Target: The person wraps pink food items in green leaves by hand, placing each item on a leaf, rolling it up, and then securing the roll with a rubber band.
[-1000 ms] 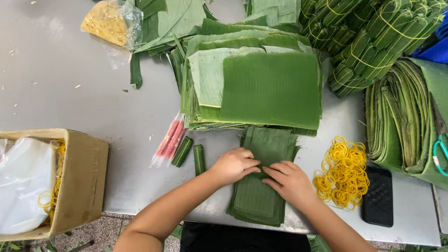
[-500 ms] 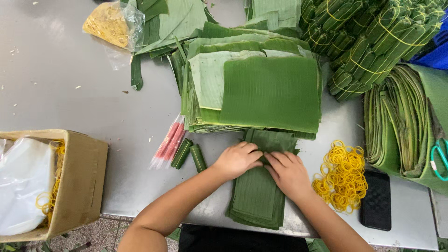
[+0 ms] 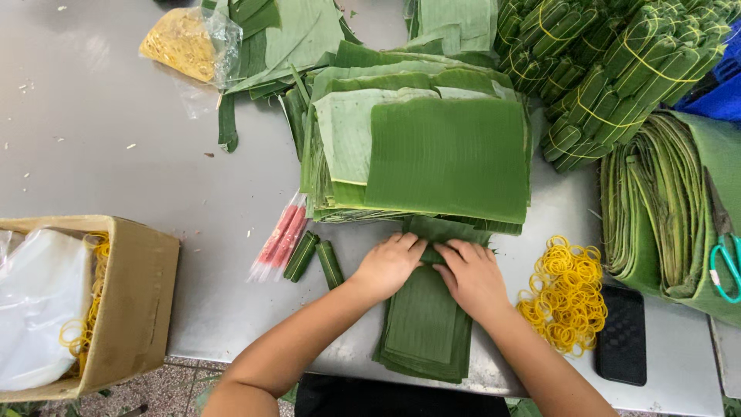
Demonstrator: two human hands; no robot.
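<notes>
Where ribbed leaf strips (image 3: 423, 328) lie flat, both hands press.

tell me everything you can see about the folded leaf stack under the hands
The leaf stack is a narrow pile of dark green banana-leaf strips, ribbed lengthwise, folded or layered flat with edges roughly aligned. It lies on the grey table, its near end at the table's front edge and its far end tucked against the big leaf pile. The left hand and right hand press on its far end, fingers meeting at the middle. Yellow rubber bands lie to its right.
</notes>
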